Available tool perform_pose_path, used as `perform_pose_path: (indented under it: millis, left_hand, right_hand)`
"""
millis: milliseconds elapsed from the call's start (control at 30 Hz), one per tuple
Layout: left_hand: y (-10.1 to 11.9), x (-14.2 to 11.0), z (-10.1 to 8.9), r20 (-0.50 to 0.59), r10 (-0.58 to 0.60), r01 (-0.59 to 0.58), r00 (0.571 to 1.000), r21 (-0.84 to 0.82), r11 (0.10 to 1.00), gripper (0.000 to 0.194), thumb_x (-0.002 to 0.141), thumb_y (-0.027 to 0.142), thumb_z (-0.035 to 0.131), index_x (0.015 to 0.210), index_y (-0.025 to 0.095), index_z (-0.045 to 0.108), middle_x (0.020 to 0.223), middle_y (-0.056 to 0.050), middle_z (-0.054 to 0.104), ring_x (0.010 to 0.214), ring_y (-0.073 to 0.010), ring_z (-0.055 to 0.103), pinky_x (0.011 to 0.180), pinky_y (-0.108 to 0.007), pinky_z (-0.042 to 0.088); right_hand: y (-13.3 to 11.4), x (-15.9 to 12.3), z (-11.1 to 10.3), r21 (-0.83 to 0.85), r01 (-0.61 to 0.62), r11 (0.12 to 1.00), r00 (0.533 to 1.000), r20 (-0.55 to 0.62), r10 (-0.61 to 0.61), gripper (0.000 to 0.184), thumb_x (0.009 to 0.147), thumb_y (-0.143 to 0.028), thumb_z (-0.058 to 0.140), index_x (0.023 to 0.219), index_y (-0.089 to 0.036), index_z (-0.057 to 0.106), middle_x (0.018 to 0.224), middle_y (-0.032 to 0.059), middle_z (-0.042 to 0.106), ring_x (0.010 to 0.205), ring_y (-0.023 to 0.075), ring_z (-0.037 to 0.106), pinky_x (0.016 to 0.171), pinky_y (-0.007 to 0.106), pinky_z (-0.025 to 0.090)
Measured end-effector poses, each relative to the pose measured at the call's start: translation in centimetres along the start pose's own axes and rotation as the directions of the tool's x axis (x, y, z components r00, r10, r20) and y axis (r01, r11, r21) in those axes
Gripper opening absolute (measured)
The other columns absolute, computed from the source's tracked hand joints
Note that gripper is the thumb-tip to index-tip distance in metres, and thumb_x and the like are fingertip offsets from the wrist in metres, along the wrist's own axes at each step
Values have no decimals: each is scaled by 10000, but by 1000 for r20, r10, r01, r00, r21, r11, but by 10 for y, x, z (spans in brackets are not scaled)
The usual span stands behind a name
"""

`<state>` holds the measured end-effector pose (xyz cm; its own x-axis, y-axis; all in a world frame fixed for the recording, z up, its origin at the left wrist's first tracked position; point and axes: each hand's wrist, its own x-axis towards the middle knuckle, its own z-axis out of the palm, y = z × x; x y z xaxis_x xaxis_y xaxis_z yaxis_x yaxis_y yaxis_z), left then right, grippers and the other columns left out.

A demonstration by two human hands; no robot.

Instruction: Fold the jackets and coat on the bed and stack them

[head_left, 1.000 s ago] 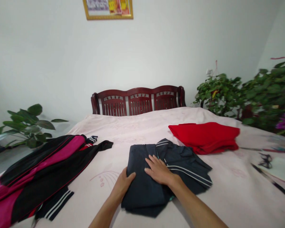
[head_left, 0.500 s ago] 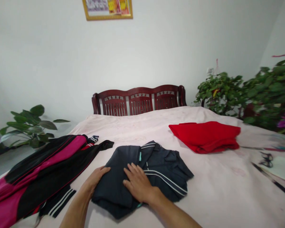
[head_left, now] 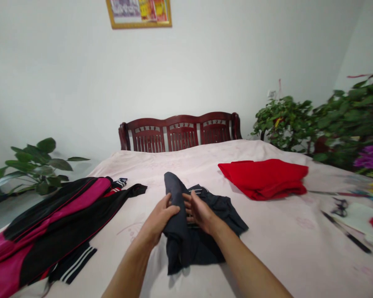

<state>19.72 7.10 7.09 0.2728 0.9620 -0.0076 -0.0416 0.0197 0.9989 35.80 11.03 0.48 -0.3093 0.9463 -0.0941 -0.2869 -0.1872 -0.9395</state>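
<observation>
A dark navy garment (head_left: pixel 211 248) with thin white stripes lies partly folded in front of me, its left part raised in an upright fold. My left hand (head_left: pixel 161 215) is closed on the outer side of that fold, with the thumb toward me. On the inner side, my right hand (head_left: pixel 200 211) reaches against the fold with fingers apart, the palm facing left. The right hand and forearm cover part of the striped area.
A black and magenta garment (head_left: pixel 59 215) lies to the left, over a dark striped cuff (head_left: pixel 77 263). A folded red cloth (head_left: pixel 264 178) rests at back right. Farther right are a black-handled knife (head_left: pixel 345 231) and dark glasses (head_left: pixel 340 207). Pink sheet (head_left: pixel 273 252) covers the surface.
Half a second ago both hands lay on the flat garment. Now its left part has been lifted and turned toward the right, with the left hand gripping it.
</observation>
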Motion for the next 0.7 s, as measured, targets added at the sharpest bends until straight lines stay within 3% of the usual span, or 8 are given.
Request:
perform_pose_path:
  millis: [67, 167, 267, 367, 433, 533, 600, 700]
  left_hand:
    - [-11, 10, 38, -9, -2, 4, 1000, 201, 980, 844, 718, 214, 613, 1502, 82, 327, 965, -58, 707, 799, -188, 654, 713, -276, 516]
    - [-42, 14, 86, 90, 20, -62, 996, 501, 863, 917, 736, 221, 610, 1551, 57, 224, 1010, -81, 672, 848, -208, 629, 780, -314, 504]
    - [-65, 2, 111, 244, 95, -232, 965, 627, 743, 689, 821, 244, 542, 1483, 100, 415, 1116, -121, 655, 958, -231, 629, 900, -353, 489]
    - [-68, -12, 111, 313, 213, -374, 926, 669, 642, 456, 900, 231, 429, 1311, 195, 623, 1120, -90, 685, 1044, -225, 623, 981, -366, 465]
    - [-62, -15, 104, 277, 284, -393, 918, 734, 554, 455, 905, 218, 424, 1313, 218, 626, 1216, -76, 679, 1167, -235, 583, 1072, -400, 412]
    - [-60, -12, 96, 261, 305, -375, 916, 829, 415, 515, 911, 317, 483, 1416, 233, 535, 1463, -64, 545, 1411, -293, 388, 1200, -526, 238]
    - [-66, -11, 96, 293, 264, -374, 919, 860, 347, 574, 913, 454, 503, 1455, 264, 488, 1557, -66, 436, 1478, -337, 275, 1204, -616, 156]
    - [-83, -13, 101, 355, 200, -401, 913, 870, 285, 626, 916, 590, 456, 1462, 284, 480, 1574, -105, 400, 1484, -367, 261, 1187, -673, 114]
  right_hand:
    - [-22, -8, -23, 123, 0, 992, 999, 34, -4, 651, 942, -686, 291, 1266, -212, 597, 1155, 111, 718, 1009, 244, 693, 873, 433, 541]
    - [-36, -19, -59, 146, -5, 989, 993, -113, 22, 397, 908, -518, 543, 1012, -158, 676, 871, 98, 758, 786, 209, 716, 769, 344, 572]
    - [-29, -26, -86, 73, -54, 996, 964, -258, 71, 217, 780, -289, 710, 944, -151, 674, 746, 76, 752, 661, 211, 706, 707, 351, 584]
    - [-19, -30, -97, 43, -14, 999, 948, -318, 27, 252, 717, -193, 709, 962, -149, 665, 727, 69, 754, 639, 217, 708, 697, 353, 585]
    - [-19, -29, -100, 15, 46, 999, 942, -334, -39, 325, 712, -191, 691, 1034, -157, 656, 818, 75, 772, 712, 216, 726, 741, 341, 584]
    - [-25, -22, -107, -260, 82, 962, 906, -383, -180, 449, 772, -267, 624, 1212, -179, 601, 1031, 81, 768, 874, 221, 734, 822, 347, 576]
    - [-26, -16, -117, -458, 13, 889, 866, -439, -239, 485, 786, -275, 578, 1259, -169, 577, 1097, 90, 752, 942, 232, 725, 851, 354, 568]
    - [-18, -10, -136, -565, -137, 814, 800, -548, -246, 538, 707, -205, 600, 1241, -141, 600, 1124, 130, 736, 1066, 291, 684, 940, 408, 522]
